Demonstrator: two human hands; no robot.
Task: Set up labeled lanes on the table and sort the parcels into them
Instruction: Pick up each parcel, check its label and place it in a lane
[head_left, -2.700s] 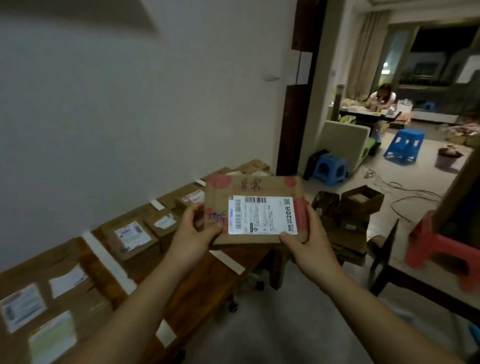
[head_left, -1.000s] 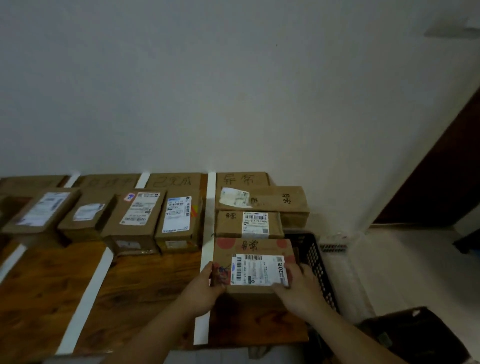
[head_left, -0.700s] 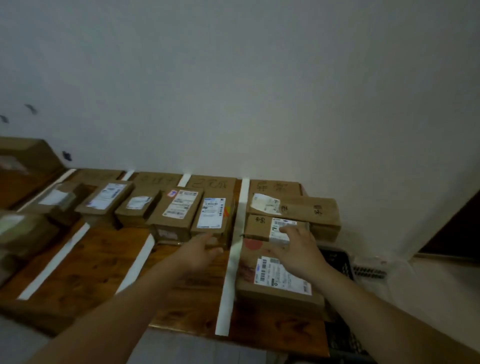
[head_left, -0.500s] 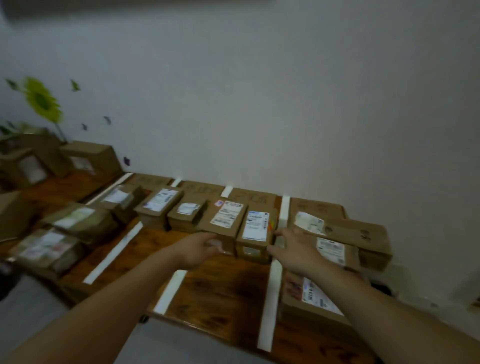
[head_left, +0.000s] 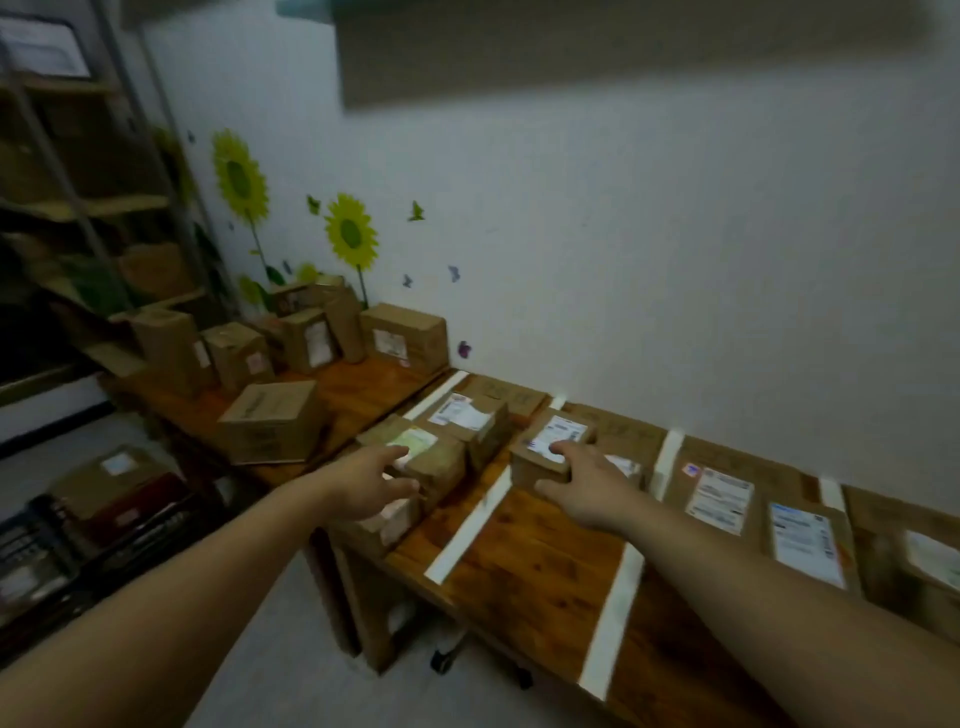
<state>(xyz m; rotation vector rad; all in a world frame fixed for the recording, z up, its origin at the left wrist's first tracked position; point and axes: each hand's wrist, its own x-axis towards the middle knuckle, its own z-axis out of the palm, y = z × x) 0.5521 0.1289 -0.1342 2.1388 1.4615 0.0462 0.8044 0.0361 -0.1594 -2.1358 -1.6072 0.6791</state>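
Reaching across the lanes is underway. A small labelled parcel (head_left: 551, 451) is seen standing in the second lane from the left end of the tabletop (head_left: 524, 566), at about 12 o'clock from the wearer. The right hand (head_left: 586, 488) is laid against its near right corner, fingers (head_left: 563, 450) curled narrowly over the top edge and thumb at the front face; whether it is truly gripped or only touched cannot be told. The left hand (head_left: 366, 486) is held at 11 o'clock above a low parcel with a pale label (head_left: 415, 449) in the end lane, fingers spread wide, nothing held.

Judged step: squaring or shifting a sorted parcel. For a good result, the box should be taken at both sides, kept flat with label up, and set wholly inside its lane, clear of the white tape strip (head_left: 470, 525).

More labelled parcels (head_left: 719, 499) are laid flat in lanes toward 2 o'clock, divided by further tape. Wood grain is bare on the near half. At 10 o'clock an adjoining surface is loaded with unsorted boxes (head_left: 270, 421); sunflower wall stickers (head_left: 350, 234) and metal shelving (head_left: 78, 208) are noted beyond. A dark crate (head_left: 36, 545) is seen on the floor at 8 o'clock. Motion blur limits detail.
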